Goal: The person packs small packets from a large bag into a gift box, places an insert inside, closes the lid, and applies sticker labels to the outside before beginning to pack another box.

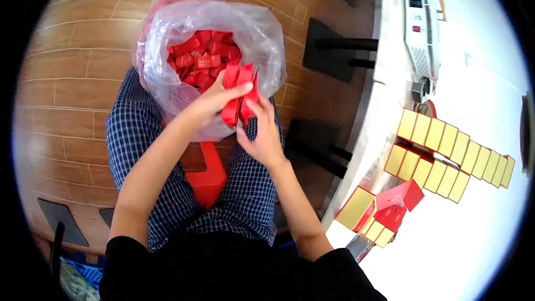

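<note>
Over the near right edge of a clear plastic bag (256, 30), my left hand (214, 100) is closed round several shiny red packets (231, 95). Its thumb lies across their upper face. My right hand (264, 131) touches the right side of the same packets, with its fingers bent against them and its thumb below. More red packets (203, 58) fill the open bag, which stands between my knees.
A red stool (206, 181) shows between my legs. To the right, a white table (440, 234) holds rows of gold boxes (446, 139), an open red box (398, 195) and a white machine (418, 28). Black table feet (329, 50) stand on the floor.
</note>
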### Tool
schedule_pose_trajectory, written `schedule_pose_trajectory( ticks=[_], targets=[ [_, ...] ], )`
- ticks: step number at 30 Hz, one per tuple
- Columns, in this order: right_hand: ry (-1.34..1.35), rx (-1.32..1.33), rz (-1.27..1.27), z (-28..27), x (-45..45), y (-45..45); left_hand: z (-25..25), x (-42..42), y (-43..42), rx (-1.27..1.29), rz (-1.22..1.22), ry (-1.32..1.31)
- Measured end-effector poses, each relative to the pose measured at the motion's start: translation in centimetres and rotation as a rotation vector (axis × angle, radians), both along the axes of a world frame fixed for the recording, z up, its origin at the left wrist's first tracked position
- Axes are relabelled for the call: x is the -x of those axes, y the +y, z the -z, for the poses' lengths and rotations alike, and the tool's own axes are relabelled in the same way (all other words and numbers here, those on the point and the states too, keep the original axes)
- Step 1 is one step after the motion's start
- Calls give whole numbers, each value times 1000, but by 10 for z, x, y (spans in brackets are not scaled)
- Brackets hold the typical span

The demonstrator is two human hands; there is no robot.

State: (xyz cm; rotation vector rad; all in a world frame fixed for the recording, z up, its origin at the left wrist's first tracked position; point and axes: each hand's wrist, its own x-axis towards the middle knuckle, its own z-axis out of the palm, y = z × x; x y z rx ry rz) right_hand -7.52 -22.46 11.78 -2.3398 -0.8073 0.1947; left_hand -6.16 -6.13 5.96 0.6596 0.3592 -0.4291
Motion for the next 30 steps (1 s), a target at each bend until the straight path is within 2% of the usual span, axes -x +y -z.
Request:
schedule_pose_trajectory(
  ticks=[2,3,5,7,8,9,11,12,13,15,16,17,19,20,23,25,30],
  targets=[
    [22,-3,-34,-17,24,-10,-5,23,-12,-134,-46,-2],
    [-109,7,-37,-22,34,-14,-14,32,-15,-195,-63,-6],
    [-45,-192,56,-23,59,-20,-30,44,-23,-163,-103,-22],
    [-131,-210,87,-40,77,-25,-66,53,-29,-274,-110,-31],
    [-194,-213,120,-50,84,-27,-82,58,-35,-235,-135,-61],
    [-226,-232,137,-63,91,-31,-89,62,-42,-269,-125,-120],
    [-195,-326,333,-92,102,-49,-112,72,-59,-323,-101,-277],
    [-298,-229,376,-104,102,-65,-128,78,-68,-357,-100,-395],
    [-5,-495,540,-118,108,-74,-139,84,-80,-352,-65,-455],
    [259,-592,561,-164,117,-104,-162,94,-108,-465,-3,-665],
    [278,-582,531,-179,123,-122,-188,102,-122,-463,72,-710],
    [219,-510,555,-192,132,-137,-194,108,-141,-461,120,-771],
    [82,-535,530,-204,148,-170,-223,120,-178,-443,183,-886],
    [114,-443,590,-222,161,-188,-227,122,-195,-461,223,-964],
    [-196,-495,644,-234,183,-243,-249,128,-261,-323,332,-1043],
    [-177,-474,763,-256,201,-282,-268,128,-309,-321,359,-1177],
    [-219,-758,951,-276,219,-370,-299,133,-423,-352,438,-1274]
  ],
)
